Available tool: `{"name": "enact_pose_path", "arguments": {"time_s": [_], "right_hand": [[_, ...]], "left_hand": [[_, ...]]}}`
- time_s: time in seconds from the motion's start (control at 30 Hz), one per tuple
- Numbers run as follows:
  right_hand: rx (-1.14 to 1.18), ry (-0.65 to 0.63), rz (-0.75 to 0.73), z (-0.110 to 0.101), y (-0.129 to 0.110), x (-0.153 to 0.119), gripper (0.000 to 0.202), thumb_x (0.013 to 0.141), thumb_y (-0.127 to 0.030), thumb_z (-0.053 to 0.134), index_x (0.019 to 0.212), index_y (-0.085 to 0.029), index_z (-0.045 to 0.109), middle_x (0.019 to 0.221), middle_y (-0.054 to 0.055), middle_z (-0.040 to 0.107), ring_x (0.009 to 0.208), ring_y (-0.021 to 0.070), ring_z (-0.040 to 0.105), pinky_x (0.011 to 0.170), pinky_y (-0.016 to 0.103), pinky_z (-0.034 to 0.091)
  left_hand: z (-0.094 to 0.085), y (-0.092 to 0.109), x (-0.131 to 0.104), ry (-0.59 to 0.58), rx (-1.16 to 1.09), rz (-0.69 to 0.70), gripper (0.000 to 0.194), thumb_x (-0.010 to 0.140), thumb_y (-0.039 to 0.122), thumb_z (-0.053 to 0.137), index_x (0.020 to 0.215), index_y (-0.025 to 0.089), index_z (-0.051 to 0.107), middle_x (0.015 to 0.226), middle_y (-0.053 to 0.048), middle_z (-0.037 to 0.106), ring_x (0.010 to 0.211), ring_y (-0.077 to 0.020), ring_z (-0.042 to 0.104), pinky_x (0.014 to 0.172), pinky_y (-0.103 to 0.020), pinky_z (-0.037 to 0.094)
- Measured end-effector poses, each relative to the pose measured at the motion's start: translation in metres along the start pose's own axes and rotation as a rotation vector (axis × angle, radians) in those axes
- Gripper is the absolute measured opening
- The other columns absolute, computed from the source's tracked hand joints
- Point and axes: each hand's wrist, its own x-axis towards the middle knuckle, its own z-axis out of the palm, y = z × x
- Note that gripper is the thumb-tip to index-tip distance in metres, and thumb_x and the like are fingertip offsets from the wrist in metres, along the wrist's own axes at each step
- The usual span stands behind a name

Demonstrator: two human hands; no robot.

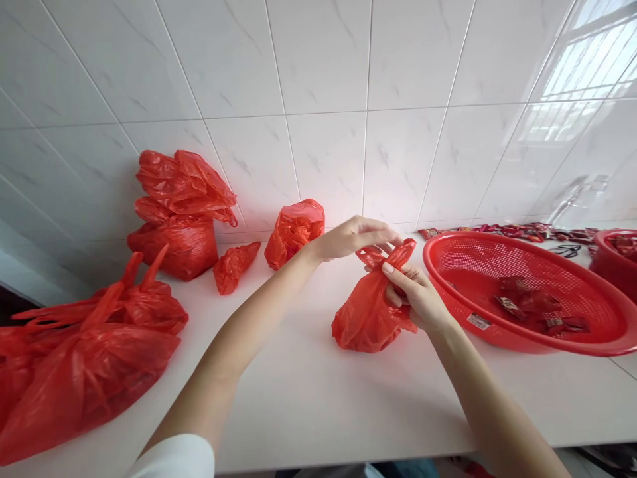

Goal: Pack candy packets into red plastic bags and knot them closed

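A red plastic bag [362,322] with a rounded, filled bottom stands on the white table in front of me. Its neck is gathered and twisted, and my right hand [417,292] pinches it there, thumb on the near side. Over the bag's top reaches my left hand [359,237], fingers stretched to the right and slightly bent, close to the bag's loose upper ends. Whether those fingers touch the plastic is hard to make out, and the left thumb is hidden. What the bag contains does not show through.
At right, a red perforated basket [465,312] holds several small red packets [535,302]. More packets [517,231], scissors [566,250], a clear bottle [580,199] and another red container [610,262] lie behind. Filled red bags [174,245], [99,358] and smaller red bags [236,265], [297,232] stand left.
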Motion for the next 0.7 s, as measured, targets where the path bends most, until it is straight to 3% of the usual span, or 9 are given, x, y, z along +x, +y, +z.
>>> {"name": "enact_pose_path", "arguments": {"time_s": [0.1,0.2,0.33,0.37,0.43,0.5,0.6,0.7], "right_hand": [[0.014,0.049,0.004,-0.002,0.0,0.0,0.041,0.086,-0.057,0.067,0.088,-0.017,0.073,0.042,-0.008,0.039,0.042,0.0061,0.024,0.044,0.024,0.019],[0.017,0.077,0.0,-0.002,0.0,0.002,0.041,0.085,-0.058,0.068,0.075,-0.018,0.07,0.044,-0.006,0.043,0.042,0.0064,0.027,0.044,0.024,0.02],[0.022,0.117,-0.001,0.001,0.0,0.004,0.047,0.085,-0.058,0.068,0.06,-0.018,0.064,0.049,-0.002,0.052,0.042,0.006,0.03,0.044,0.025,0.027],[0.04,0.131,-0.001,0.001,0.0,0.004,0.044,0.084,-0.057,0.069,0.063,-0.018,0.066,0.049,-0.003,0.05,0.042,0.0063,0.031,0.045,0.025,0.029],[0.087,0.146,0.017,0.001,0.0,0.004,0.036,0.082,-0.054,0.073,0.079,-0.019,0.073,0.046,-0.006,0.044,0.043,0.0072,0.032,0.046,0.024,0.032],[0.113,0.15,0.054,-0.001,0.0,0.005,0.035,0.079,-0.051,0.076,0.09,-0.018,0.076,0.043,-0.008,0.04,0.043,0.0076,0.033,0.046,0.022,0.034],[0.159,0.16,0.088,-0.006,0.0,0.006,0.034,0.075,-0.046,0.08,0.09,-0.016,0.076,0.054,-0.004,0.056,0.047,0.0075,0.04,0.051,0.022,0.042],[0.24,0.172,0.085,-0.01,0.001,0.006,0.029,0.075,-0.043,0.08,0.088,-0.018,0.074,0.074,0.001,0.069,0.055,0.0085,0.052,0.059,0.023,0.049]], "left_hand": [[-0.007,-0.01,-0.016,0.21,-0.021,0.039,0.038,0.088,0.052,0.065,0.088,0.016,0.075,0.095,-0.01,0.076,0.088,-0.0211,0.072,0.081,-0.035,0.057],[0.0,-0.019,-0.03,0.277,0.094,0.041,0.029,0.084,0.044,0.071,0.086,0.015,0.075,0.086,-0.008,0.076,0.082,-0.0199,0.071,0.076,-0.033,0.057],[0.03,-0.022,-0.045,0.585,0.394,0.343,0.006,0.084,0.023,0.071,0.084,0.018,0.072,0.085,-0.004,0.074,0.077,-0.0151,0.068,0.071,-0.028,0.055],[0.039,-0.024,-0.048,0.6,0.494,0.437,0.004,0.087,0.02,0.068,0.086,0.018,0.072,0.085,-0.004,0.074,0.076,-0.0144,0.067,0.071,-0.028,0.055],[0.055,-0.03,-0.052,0.508,0.684,0.565,0.012,0.091,0.013,0.061,0.091,0.019,0.072,0.086,-0.004,0.076,0.077,-0.0146,0.067,0.074,-0.029,0.054],[0.066,-0.039,-0.056,0.42,0.813,0.585,0.019,0.092,0.01,0.056,0.095,0.019,0.073,0.089,-0.004,0.078,0.078,-0.0161,0.068,0.077,-0.032,0.052],[0.071,-0.053,-0.062,0.41,0.783,0.468,0.02,0.09,0.015,0.059,0.097,0.023,0.076,0.092,-0.005,0.08,0.081,-0.0194,0.069,0.083,-0.036,0.051],[0.067,-0.056,-0.069,0.461,0.521,0.325,0.015,0.088,0.025,0.064,0.093,0.025,0.078,0.094,-0.006,0.08,0.082,-0.0214,0.069,0.086,-0.038,0.05]]}}
